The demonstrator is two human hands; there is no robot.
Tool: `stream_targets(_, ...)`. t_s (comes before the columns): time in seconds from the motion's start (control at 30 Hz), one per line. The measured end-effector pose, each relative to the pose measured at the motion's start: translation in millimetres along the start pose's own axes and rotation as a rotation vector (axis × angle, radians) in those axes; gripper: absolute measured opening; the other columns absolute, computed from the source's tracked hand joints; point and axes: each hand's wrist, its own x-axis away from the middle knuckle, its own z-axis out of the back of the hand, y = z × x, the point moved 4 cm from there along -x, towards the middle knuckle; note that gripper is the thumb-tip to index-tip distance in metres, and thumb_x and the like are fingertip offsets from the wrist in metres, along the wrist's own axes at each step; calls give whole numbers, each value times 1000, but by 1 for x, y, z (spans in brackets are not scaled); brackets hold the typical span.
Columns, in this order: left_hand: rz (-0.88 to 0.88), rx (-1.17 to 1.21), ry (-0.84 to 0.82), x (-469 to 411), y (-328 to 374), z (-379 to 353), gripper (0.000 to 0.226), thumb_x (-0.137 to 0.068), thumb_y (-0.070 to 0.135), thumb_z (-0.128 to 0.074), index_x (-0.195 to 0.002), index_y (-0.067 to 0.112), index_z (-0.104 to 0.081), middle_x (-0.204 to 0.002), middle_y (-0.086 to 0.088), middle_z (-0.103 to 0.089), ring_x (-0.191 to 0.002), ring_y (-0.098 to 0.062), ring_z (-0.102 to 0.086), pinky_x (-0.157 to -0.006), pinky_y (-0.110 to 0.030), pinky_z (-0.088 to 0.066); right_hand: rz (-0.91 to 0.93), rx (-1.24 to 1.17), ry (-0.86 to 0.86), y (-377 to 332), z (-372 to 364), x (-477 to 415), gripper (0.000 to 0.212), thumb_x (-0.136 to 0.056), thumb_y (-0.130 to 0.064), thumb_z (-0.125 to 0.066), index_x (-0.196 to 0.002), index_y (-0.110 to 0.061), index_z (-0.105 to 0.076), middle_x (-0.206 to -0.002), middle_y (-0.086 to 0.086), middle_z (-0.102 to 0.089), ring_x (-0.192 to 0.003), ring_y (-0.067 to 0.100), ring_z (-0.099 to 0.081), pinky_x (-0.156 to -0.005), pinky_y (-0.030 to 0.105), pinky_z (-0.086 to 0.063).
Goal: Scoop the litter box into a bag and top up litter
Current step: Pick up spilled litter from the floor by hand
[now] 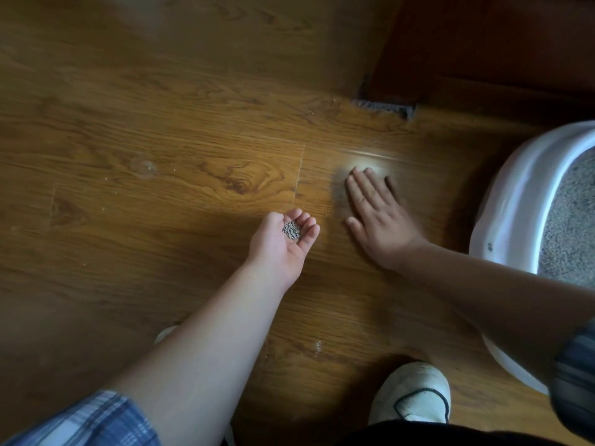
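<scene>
My left hand is turned palm up over the wooden floor, fingers cupped round a small heap of grey litter granules. My right hand lies flat on the floor, palm down with straight fingers, a little right of the left hand. The white litter box stands at the right edge, with grey litter inside. No scoop or bag is in view.
A dark wooden cabinet rises at the back right, with a grey strip at its base. My white shoe is at the bottom centre. Pale specks lie scattered on the floorboards.
</scene>
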Motion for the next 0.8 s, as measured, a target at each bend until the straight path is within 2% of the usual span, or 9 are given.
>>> stream_targets(0.07,2,5,0,0,1,1,27,-97,12,-40,-87,2,-62,-81,-12,-64,-75,-22,-66,-70,-33,-59,-62,-35,15,10,5,-6,69,-104,-51,-14,-159,-16,8,-166,1,14,-152,15,19,-124,43,5)
stream_targets(0.13,5,0,6,1,0,3,27,-97,12,-39,-87,2,-62,-80,-12,-64,-75,-22,-65,-71,-33,-60,-61,5,8,14,6,-12,69,-104,-52,-13,-159,-16,9,-166,3,14,-151,15,20,-124,43,6)
stream_targets(0.43,2,-5,-5,2,-1,1,27,-97,14,-39,-87,3,-62,-78,-10,-64,-71,-21,-66,-66,-32,-59,191,83,21,1,5,-19,68,-103,-52,-16,-161,-18,-5,-167,2,-3,-154,18,4,-124,47,5)
stream_targets(0.53,1,-1,-14,3,-1,2,28,-97,14,-39,-85,3,-62,-77,-10,-65,-72,-21,-66,-65,-31,-60,250,30,25,4,3,-14,64,-104,-47,-21,-160,-20,-11,-166,1,-10,-154,19,-2,-124,48,0)
stream_targets(0.6,0,0,-13,5,-2,3,28,-97,13,-39,-85,3,-62,-77,-10,-65,-73,-21,-66,-67,-31,-60,251,-97,71,5,11,-12,59,-105,-41,-30,-159,-19,-22,-164,1,-22,-154,20,-11,-125,46,-8)
stream_targets(0.67,-1,1,-8,6,-2,4,28,-96,12,-39,-85,2,-63,-77,-11,-65,-74,-22,-66,-69,-32,-60,206,-235,192,7,26,-11,51,-102,-35,-42,-149,-15,-42,-153,6,-44,-144,27,-35,-118,44,-26)
stream_targets(0.7,-1,3,-7,7,-2,4,28,-97,12,-40,-84,2,-63,-77,-11,-65,-74,-22,-66,-70,-32,-60,165,-214,242,9,34,-12,48,-100,-38,-48,-142,-14,-50,-142,8,-53,-132,30,-46,-109,44,-32)
stream_targets(0.8,-4,1,-14,8,-3,4,30,-97,13,-38,-82,3,-62,-76,-11,-64,-74,-22,-64,-69,-32,-60,97,95,236,6,48,-20,56,-92,-64,-48,-120,-17,-55,-117,6,-59,-108,28,-53,-94,44,-37)
